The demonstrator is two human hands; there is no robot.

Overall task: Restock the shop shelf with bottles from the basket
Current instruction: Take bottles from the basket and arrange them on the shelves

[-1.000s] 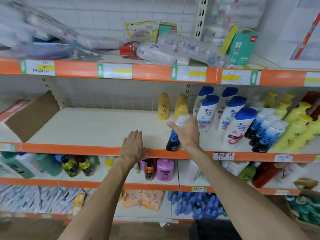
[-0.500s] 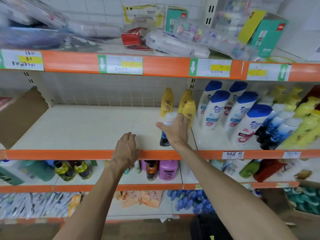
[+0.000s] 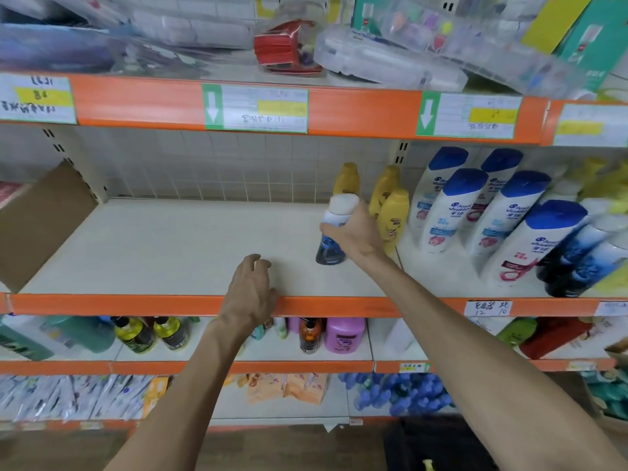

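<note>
Shelf [image 3: 176, 246]: right side stocked, left mostly bare. Right hand [image 3: 355, 234] wrapped round bottle [image 3: 334, 232], base on the shelf beside yellow bottles [image 3: 394, 215]. Left hand [image 3: 251, 294] loose, empty, at edge. Basket unseen; restocking partway, judged.

"head & shoulders" there on the white shampoo bottles with blue caps [image 3: 449, 212], right side of the middle shelf. Handwritten "12" and "10" on the paper tag [image 3: 488, 308] at that shelf's orange edge. Green arrow labels [image 3: 255, 108] up top, print probably too blurred to read.
</note>
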